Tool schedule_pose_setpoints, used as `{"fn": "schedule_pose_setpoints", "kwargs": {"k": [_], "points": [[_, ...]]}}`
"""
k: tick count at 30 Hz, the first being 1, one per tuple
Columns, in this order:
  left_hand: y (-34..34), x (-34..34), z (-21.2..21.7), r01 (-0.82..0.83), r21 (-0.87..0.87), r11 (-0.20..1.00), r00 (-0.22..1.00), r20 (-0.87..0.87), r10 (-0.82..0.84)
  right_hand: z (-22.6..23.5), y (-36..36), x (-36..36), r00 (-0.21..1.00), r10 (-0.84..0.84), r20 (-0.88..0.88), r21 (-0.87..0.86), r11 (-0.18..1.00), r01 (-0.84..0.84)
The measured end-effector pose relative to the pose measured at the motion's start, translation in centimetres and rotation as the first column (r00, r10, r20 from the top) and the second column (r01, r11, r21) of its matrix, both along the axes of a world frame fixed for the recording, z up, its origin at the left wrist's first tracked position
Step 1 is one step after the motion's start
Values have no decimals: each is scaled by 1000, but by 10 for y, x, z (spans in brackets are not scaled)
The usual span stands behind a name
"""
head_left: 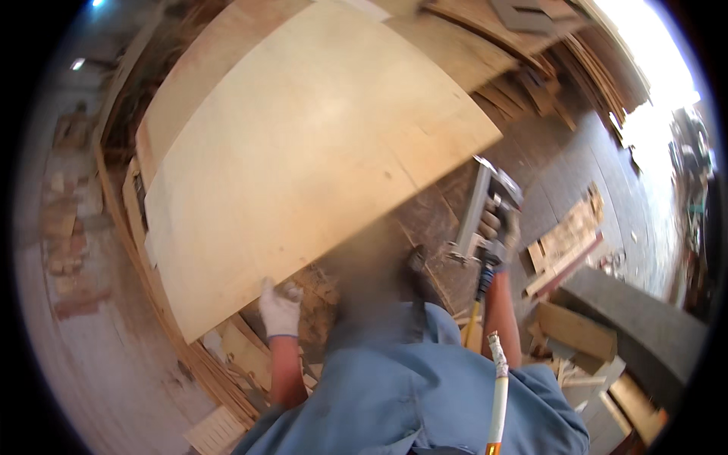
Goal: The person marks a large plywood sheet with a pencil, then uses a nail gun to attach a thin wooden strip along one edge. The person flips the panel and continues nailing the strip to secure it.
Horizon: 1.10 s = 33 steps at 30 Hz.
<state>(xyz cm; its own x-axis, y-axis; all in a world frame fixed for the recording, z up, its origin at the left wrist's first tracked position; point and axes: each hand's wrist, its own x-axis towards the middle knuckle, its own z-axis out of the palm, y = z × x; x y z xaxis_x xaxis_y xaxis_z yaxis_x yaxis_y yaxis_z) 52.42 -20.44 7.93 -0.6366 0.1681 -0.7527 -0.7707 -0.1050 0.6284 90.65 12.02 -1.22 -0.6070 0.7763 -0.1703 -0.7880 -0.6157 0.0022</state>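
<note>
A large, pale plywood sheet [318, 152] slants across the middle of the view, on top of another sheet. My left hand [280, 309], in a white glove, is closed at the sheet's near edge, toward its left corner. Some of its fingers are hidden by the board. In my right hand [500, 227], also gloved, is a silver air stapler or nail gun [474, 208]; which of the two I cannot tell. Its long straight magazine lies just off the sheet's right corner. A yellow air hose [473, 322] runs from its handle back toward my body.
Scrap boards [569, 239] lie on the dark floor [546, 167] at right. Beside my right arm is a grey beam [629, 318] with wood offcuts [576, 334]. Stacked panels [588, 72] stand at far right. A cigarette [498, 394] with long ash juts in below.
</note>
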Motion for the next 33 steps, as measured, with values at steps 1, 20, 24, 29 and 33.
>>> {"fn": "schedule_pose_setpoints", "kwargs": {"k": [1, 20, 24, 29, 33], "points": [[14, 6, -5, -18, -53, 998, 1000, 11, 19, 1, 2, 12, 1000, -13, 17, -54, 998, 14], [-19, 19, -84, 389, -818, 424, 369, -283, -885, 67, 194, 11, -231, -288, 929, 138, 851, -507], [17, 19, -23, 371, -823, 430, 356, -302, -885, 45, 222, -32, -38, -270, 962, 203, 802, -561], [56, 40, 9, 209, -785, 583, 591, -373, -715, 34, 222, -65, -58, -212, 976, 126, 757, -641], [76, 74, -49, 6, -506, 862, 825, -485, -290, 14, 235, -62, 13, -283, 959, 213, 688, -693]]}}
